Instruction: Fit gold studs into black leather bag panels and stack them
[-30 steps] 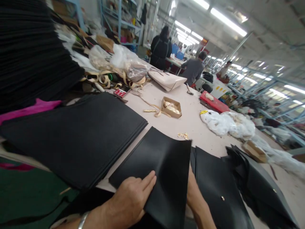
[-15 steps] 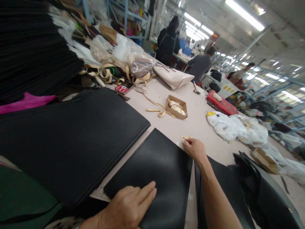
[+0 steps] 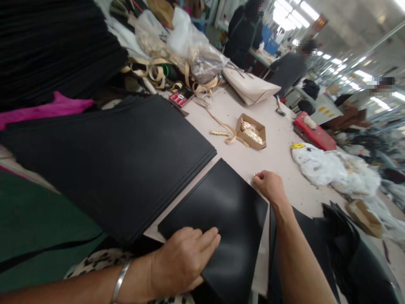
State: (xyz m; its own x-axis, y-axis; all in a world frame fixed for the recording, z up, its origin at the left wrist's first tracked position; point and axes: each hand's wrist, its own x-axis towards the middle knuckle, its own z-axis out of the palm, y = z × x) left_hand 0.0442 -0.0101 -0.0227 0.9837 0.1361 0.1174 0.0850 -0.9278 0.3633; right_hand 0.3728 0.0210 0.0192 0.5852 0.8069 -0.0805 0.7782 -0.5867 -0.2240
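My left hand [image 3: 190,257] lies across the near left edge of a smooth black leather-like panel [image 3: 236,219], fingers stretched together on its surface. Past the panel's far right edge, my right hand [image 3: 270,185] is closed in a pinch just above the table. A tiny gold-coloured piece [image 3: 254,175] shows at its fingertips; most of it is hidden by the fingers. Farther back, a short row of gold beads [image 3: 219,133] lies beside a small cardboard box [image 3: 262,145] holding gold-coloured pieces in clear wrapping.
A stack of large black sheets [image 3: 126,156] lies left. More black sheets [image 3: 351,253] are at the right, near white plastic bags [image 3: 335,166] and an open carton [image 3: 363,217]. A pale bag [image 3: 249,86], a hammer [image 3: 280,109] and a red case [image 3: 316,131] lie farther back; people are beyond.
The view has shifted, moving the scene right and slightly up. The gold cluster seen at my right fingertips is now mostly hidden. My left hand remains on the black panel.
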